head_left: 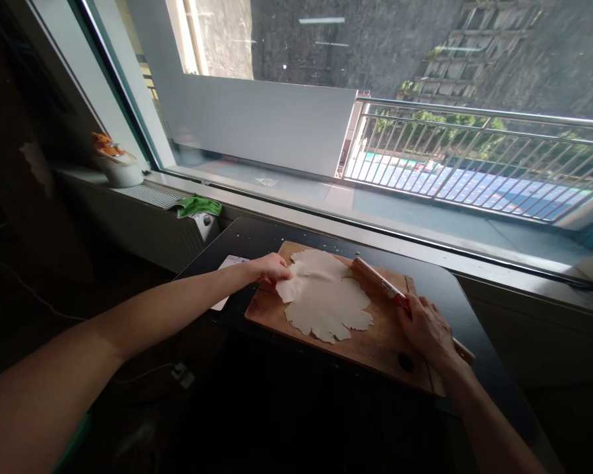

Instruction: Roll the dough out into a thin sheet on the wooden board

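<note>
A thin, pale sheet of dough (329, 296) with ragged edges lies flat on a wooden cutting board (375, 352). My left hand (271, 268) pinches the sheet's left edge between closed fingers. At the right side of the board, my right hand (427, 329) is wrapped round a rolling pin (375, 280). The pin lies slantwise, its far end close to the dough's upper right edge and its near end jutting past my wrist. My palm hides the pin's middle.
The board rests on a dark table (439, 283) with white crumbs near its far edge. Left of the board lies a phone-like white-screened device (221, 303), partly behind my forearm. A radiator (192, 230) carries a green cloth (200, 206) and a white pot (121, 171) below the window.
</note>
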{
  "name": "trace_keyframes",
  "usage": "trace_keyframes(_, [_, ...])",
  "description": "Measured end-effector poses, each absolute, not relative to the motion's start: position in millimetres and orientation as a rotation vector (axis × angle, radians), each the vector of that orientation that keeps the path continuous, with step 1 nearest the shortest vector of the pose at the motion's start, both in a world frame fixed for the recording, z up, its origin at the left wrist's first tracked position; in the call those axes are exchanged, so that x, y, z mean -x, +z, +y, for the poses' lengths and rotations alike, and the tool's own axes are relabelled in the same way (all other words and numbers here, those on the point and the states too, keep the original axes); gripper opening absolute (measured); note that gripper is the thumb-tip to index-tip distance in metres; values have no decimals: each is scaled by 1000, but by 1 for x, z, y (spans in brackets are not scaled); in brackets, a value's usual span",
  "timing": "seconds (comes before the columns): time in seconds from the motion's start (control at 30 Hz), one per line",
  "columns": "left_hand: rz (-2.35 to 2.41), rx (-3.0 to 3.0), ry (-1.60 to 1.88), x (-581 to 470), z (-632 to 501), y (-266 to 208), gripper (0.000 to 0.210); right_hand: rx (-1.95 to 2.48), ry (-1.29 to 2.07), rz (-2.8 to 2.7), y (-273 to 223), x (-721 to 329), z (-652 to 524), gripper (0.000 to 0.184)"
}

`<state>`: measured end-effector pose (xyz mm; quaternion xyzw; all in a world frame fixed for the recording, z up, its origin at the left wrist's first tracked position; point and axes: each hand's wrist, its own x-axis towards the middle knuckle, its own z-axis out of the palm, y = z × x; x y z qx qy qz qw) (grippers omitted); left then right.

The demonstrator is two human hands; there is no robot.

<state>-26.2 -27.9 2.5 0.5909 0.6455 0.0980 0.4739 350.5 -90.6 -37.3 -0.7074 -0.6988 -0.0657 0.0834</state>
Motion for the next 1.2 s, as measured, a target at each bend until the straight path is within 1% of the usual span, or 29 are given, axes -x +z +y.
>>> trace_keyframes(0.1, [1654, -1616, 98, 37, -29, 7, 7, 2036, -78, -2142, -34, -355, -86, 35])
trace_keyframes(0.2, [1917, -1916, 29, 42, -21, 10, 13, 1837, 4, -2222, -28, -344, -78, 35])
trace_keyframes(0.27, [2065, -2067, 90, 39, -12, 13, 16, 1703, 10, -2299, -24, -326, -69, 32])
trace_keyframes(0.33, [2093, -2176, 233, 27, -3, 15, 23, 1605, 34, -2393, -20, -303, -57, 29])
trace_keyframes(0.47, [1895, -2427, 507, -11, 3, 8, 32, 1496, 134, -2514, -18, -262, -34, 26])
trace_keyframes(0.53, [1715, -2555, 462, -26, -4, -4, 40, 1545, 58, -2467, -21, -250, -29, 32])
trace_keyframes(0.63, [1514, -2648, 276, -32, -24, -28, 59, 1651, -89, -2403, -33, -244, -32, 43])
trace_keyframes(0.7, [1445, -2656, 227, -31, -30, -37, 65, 1633, -118, -2441, -40, -246, -34, 47])
trace_keyframes(0.8, [1471, -2608, 201, -36, -10, -35, 67, 1595, -128, -2486, -41, -250, -17, 48])
trace_keyframes(0.9, [1651, -2439, 141, -51, 32, -20, 68, 1780, -153, -2392, -33, -249, 18, 49])
trace_keyframes(1.0, [1688, -2359, 76, -56, 51, -10, 70, 1933, -161, -2296, -32, -248, 31, 52])
trace_keyframes(1.1, [1519, -2485, 60, -44, 30, -14, 70, 1717, -224, -2424, -46, -254, 7, 53])
trace_keyframes(1.2, [1366, -2616, 141, -34, 11, -22, 70, 1501, -297, -2461, -56, -258, -13, 51])
